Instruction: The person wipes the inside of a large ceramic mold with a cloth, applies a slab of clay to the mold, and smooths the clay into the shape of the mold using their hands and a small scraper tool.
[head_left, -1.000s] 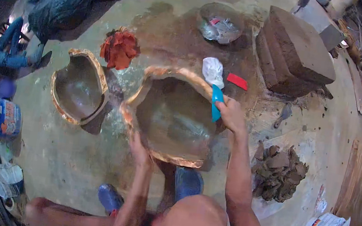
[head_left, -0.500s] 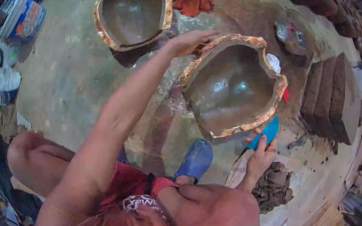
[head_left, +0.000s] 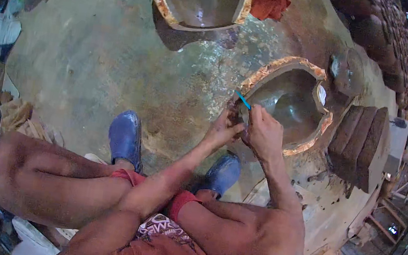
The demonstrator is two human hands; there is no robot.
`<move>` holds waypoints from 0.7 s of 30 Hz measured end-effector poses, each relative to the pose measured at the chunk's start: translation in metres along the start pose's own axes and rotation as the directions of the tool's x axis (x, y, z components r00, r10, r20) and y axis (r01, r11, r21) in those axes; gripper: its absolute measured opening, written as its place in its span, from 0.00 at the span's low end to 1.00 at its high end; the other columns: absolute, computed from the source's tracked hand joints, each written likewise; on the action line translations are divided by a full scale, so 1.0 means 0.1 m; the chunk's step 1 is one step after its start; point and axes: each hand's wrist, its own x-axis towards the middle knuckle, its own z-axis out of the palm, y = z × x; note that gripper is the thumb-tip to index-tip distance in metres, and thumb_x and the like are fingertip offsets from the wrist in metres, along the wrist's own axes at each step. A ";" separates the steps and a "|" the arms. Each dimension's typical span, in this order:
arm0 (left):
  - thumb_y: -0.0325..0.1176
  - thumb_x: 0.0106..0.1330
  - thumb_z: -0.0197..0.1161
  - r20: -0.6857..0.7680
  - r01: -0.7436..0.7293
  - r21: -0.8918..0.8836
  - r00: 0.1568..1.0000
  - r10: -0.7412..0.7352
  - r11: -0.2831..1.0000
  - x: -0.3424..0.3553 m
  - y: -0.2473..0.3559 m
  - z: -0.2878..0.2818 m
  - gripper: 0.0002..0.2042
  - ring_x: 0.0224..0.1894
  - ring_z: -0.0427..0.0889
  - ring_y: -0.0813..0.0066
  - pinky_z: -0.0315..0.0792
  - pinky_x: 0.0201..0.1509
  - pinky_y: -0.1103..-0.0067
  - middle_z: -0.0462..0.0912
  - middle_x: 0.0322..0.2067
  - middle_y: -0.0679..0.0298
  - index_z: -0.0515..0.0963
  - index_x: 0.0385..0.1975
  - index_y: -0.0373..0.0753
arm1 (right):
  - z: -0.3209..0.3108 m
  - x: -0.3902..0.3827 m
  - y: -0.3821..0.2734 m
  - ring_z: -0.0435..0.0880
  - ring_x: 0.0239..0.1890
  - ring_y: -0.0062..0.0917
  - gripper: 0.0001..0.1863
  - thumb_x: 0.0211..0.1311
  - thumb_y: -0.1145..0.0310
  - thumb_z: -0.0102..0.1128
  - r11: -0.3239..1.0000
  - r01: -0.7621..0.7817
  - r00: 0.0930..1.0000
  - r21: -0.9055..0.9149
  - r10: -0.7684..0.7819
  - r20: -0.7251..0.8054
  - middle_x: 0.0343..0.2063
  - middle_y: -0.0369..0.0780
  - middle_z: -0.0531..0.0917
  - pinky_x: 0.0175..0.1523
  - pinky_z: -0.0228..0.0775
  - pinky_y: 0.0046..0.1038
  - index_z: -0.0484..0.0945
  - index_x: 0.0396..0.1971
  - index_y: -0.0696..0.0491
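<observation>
A hollow mold (head_left: pixel 255 77) with a rough orange-and-white rim lies ahead of me to the right, its inside lined with smooth, shiny grey clay. My right hand (head_left: pixel 264 133) is closed on a thin teal scraper (head_left: pixel 243 100), seen nearly edge-on at the mold's near left rim. Close beside it, my left hand (head_left: pixel 222 131) is curled at the same edge, thumb and fingers around something dark that I cannot make out. A second similar mold (head_left: pixel 164 10), also clay-lined, sits at the top of the view.
Stacked brown clay slabs (head_left: pixel 360 144) stand to the right. A crumpled red cloth (head_left: pixel 270 0) lies beside the far mold. A shallow round dish (head_left: pixel 346 72) is at the far right. My feet, in blue clogs (head_left: pixel 126 137), rest on the worn greenish floor (head_left: pixel 83 58).
My left hand has come from the mold's far left side to its near left edge. My right hand has carried the scraper leftward to meet it. The view has shifted.
</observation>
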 end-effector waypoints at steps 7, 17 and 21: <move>0.37 0.65 0.66 -0.262 -0.091 0.454 0.937 0.231 0.886 0.05 0.01 0.18 0.22 0.42 0.86 0.55 0.79 0.48 0.63 0.85 0.41 0.49 0.72 0.57 0.37 | 0.24 0.10 0.00 0.87 0.33 0.49 0.10 0.62 0.67 0.57 0.992 -0.089 0.984 -0.091 0.102 0.149 0.31 0.47 0.83 0.35 0.79 0.48 0.67 0.39 0.52; 0.32 0.67 0.64 -0.186 0.014 0.075 0.983 0.000 0.997 0.04 -0.26 0.20 0.18 0.44 0.84 0.62 0.79 0.44 0.67 0.84 0.44 0.55 0.72 0.54 0.33 | 0.13 0.17 0.01 0.90 0.36 0.46 0.12 0.62 0.62 0.57 0.931 -0.017 0.843 -0.363 0.209 0.496 0.34 0.49 0.88 0.40 0.83 0.46 0.81 0.35 0.56; 0.29 0.69 0.62 -0.083 0.103 -0.485 0.983 -0.163 0.869 -0.02 -0.33 0.13 0.12 0.38 0.84 0.67 0.79 0.36 0.69 0.82 0.39 0.61 0.72 0.49 0.36 | -0.14 0.27 -0.19 0.89 0.38 0.46 0.14 0.57 0.61 0.61 0.940 0.025 0.713 -0.340 0.222 0.665 0.33 0.52 0.88 0.41 0.83 0.44 0.86 0.27 0.57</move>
